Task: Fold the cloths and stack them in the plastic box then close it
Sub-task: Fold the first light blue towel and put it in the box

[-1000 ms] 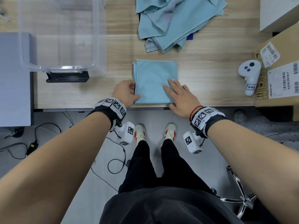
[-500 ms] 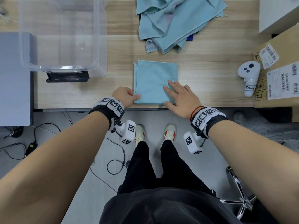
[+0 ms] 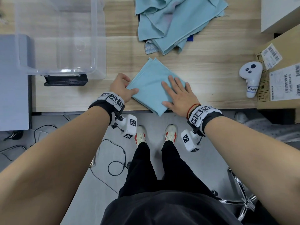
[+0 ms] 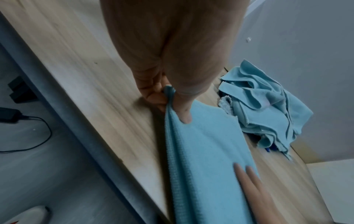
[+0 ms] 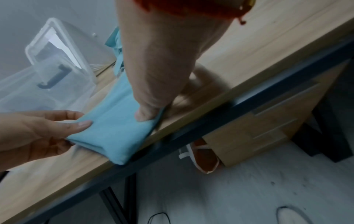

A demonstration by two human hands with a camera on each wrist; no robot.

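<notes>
The folded cloth [image 3: 151, 85], light blue, lies on the table [image 3: 211, 82] at its near edge, turned corner-on so that its nearest corner overhangs the edge.

The left hand [image 3: 121, 89] holds the cloth's left corner: the thumb lies on top and the curled fingers sit beneath, as the left wrist view confirms [image 4: 172, 97]. That corner appears raised slightly off the table, though motion blur makes this uncertain.

The right hand [image 3: 177, 94] lies flat on the right part of the cloth with fingers straight and spread, pressing it down; it grips nothing. The right wrist view shows its thumb on the fabric close to the table edge.

The plastic box [image 3: 61, 38], clear and with no lid on it, stands at the far left of the table, well apart from the folded cloth. A dark handle or latch piece [image 3: 65, 80] sits at its near side.

A pile of unfolded cloths [image 3: 175, 21], the same blue, lies at the far middle of the table, beyond the folded one and not touching it.

At the right, a white controller [image 3: 250, 78] rests beside a cardboard carton [image 3: 279, 75] bearing labels.
</notes>
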